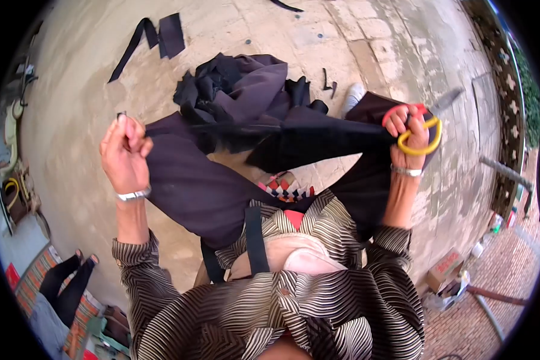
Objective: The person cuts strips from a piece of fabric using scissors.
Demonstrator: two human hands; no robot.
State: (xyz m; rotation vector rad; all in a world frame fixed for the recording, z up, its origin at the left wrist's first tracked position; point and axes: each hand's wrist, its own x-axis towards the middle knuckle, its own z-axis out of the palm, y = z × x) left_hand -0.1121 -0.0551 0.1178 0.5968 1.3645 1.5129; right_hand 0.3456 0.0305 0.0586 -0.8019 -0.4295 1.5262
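My left hand (126,150) is raised with thumb and fingertips pinched together. A small dark bit (122,114) shows at the fingertips, too small to name. My right hand (411,135) is closed around scissors with one red and one yellow handle loop (439,135); the blades point up and to the right. Dark cloth (192,180) drapes over both my knees. A black length of it (324,138) stretches across between my legs up to my right hand. Whether those fingers also grip the cloth is hard to tell.
A heap of dark cloth (246,84) lies on the paved ground ahead, with black strips (156,37) beyond it. At left, another person's legs (66,282) rest on a striped mat (42,270). A cardboard box (445,270) and a plastic bag (453,294) are at right.
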